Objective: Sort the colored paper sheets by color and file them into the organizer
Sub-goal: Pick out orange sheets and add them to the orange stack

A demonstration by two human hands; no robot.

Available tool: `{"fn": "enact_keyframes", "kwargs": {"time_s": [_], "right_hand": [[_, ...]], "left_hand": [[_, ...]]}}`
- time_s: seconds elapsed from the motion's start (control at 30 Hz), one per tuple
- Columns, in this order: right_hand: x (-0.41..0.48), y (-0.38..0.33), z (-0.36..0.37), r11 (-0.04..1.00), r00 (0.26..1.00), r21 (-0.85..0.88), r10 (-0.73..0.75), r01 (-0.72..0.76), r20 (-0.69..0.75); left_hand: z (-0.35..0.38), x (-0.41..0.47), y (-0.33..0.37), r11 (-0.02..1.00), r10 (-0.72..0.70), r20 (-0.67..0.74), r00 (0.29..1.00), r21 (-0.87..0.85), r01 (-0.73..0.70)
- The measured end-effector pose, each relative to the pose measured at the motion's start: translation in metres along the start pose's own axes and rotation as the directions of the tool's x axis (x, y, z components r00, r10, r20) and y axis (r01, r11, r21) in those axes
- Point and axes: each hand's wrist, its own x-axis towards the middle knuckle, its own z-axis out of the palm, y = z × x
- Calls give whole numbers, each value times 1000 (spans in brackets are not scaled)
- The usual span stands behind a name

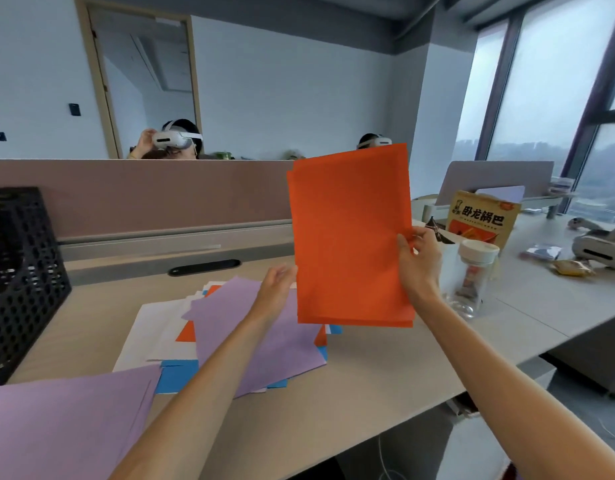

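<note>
**Desk contents, orange sheets in hand**

1. Surface (385,386): pale wood-tone desk running across the lower half of the frame, backed by a mauve partition (143,195).
2. Organizer (18,278): black perforated bin, left edge of the frame, standing on the surface, well apart from the raised sheets.
3. Purple stack (57,424): lilac sheets lying flat in the lower left corner.
4. Orange sheets (351,237): several sheets held upright in the air, centre right of the frame, edges slightly offset at top and bottom.
5. Mixed pile (230,334): purple, white, blue and orange sheets overlapping loosely at centre, a purple sheet on top; lies beneath and to the left of the raised orange sheets.
6. Snack box (482,220): yellow-and-red printed carton, upright, right of centre.
7. Clear jar (472,282): white lid, standing just right of the right hand.
8. Headset (600,247): white, right edge of the frame.
9. Right hand (418,261): fingers pinched on the right edge of the orange sheets, thumb on the near face.
10. Left hand (276,285): fingers spread, held against the left edge of the orange sheets; whether it grips cannot be told.
</note>
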Motion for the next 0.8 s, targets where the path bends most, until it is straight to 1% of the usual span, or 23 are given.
{"fn": "enact_keyframes", "kwargs": {"time_s": [0.07, 0.17, 0.23, 0.3, 0.33, 0.4, 0.47, 0.5, 0.57, 0.63, 0.67, 0.73, 0.8], "right_hand": [[-9, 0, 8, 998, 999, 65, 25, -28, 48], [-26, -4, 22, 991, 996, 135, 3, -15, 88], [-39, -7, 32, 987, 994, 156, -38, 22, 99], [-55, -4, 41, 986, 991, 161, -50, 29, 124], [-64, 0, 45, 988, 987, 155, -43, 19, 155], [-82, 13, 53, 993, 976, 113, -8, -18, 218], [-99, 24, 61, 996, 963, 54, 52, -69, 266], [-106, 26, 66, 996, 958, 30, 72, -83, 276], [-113, 21, 77, 997, 961, 9, 75, -80, 267], [-116, 7, 92, 999, 967, 19, 38, -44, 252], [-121, -5, 104, 1000, 963, 17, 15, -21, 270], [-136, -29, 130, 998, 939, 41, -49, 37, 342], [-155, -51, 158, 992, 892, 106, -105, 65, 439]], "left_hand": [[-2, 4, 12, 995, 59, -44, 997, -75, -62], [-11, 7, 23, 979, 168, -144, 975, -94, -182], [-21, 4, 27, 965, 253, -211, 944, -10, -261], [-28, -4, 26, 948, 317, -241, 917, 67, -310], [-32, -10, 23, 951, 309, -242, 920, 76, -300], [-33, -21, 9, 968, 250, -229, 941, 83, -238], [-35, -32, -8, 973, 191, -197, 961, 170, -159], [-38, -37, -15, 971, 166, -195, 967, 205, -126], [-49, -46, -12, 971, 147, -218, 965, 216, -99], [-67, -55, 1, 969, 165, -257, 952, 224, -107], [-83, -63, 6, 964, 188, -288, 939, 239, -120], [-118, -79, 18, 963, 205, -375, 904, 240, -119], [-158, -96, 20, 964, 192, -476, 858, 254, -75]]}}
